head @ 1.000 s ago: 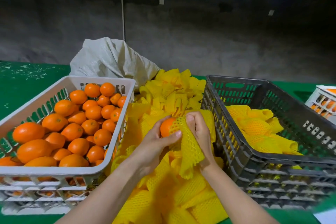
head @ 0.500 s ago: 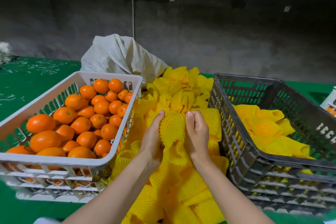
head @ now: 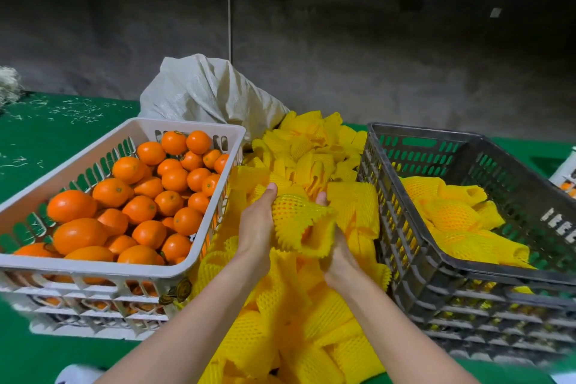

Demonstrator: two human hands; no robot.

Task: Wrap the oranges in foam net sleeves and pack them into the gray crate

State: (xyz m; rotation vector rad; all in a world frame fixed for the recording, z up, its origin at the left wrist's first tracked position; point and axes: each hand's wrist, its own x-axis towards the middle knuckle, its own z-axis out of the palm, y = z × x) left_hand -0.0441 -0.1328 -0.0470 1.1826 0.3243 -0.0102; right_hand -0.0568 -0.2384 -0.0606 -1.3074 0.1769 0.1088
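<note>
So, centre of the frame: we've got the orange [head: 290,210] fully inside its foam net sleeve [head: 311,237], held up over the pile of spare sleeves [head: 305,153] between the two crates. The left hand [head: 257,224] cups it from the left with the thumb up top. The right hand [head: 339,259] curls under and behind it, so both hands are wrapped snug around the same bundle.

Makes sense to us: one hand steadies the fruit while the other props up the floppy open end, which flares toward the bottom of the frame. The gray crate [head: 436,262] sits just beside the right hand with wrapped oranges [head: 452,215] already in it, so it's a short trip over. The loose oranges [head: 140,209] wait in the white crate [head: 103,268] at left on the green bench [head: 46,140].

A second ago the orange was half bare, poking out of the sleeve. Now only netted peel shows, and the right hand has slid from on top to underneath.
</note>
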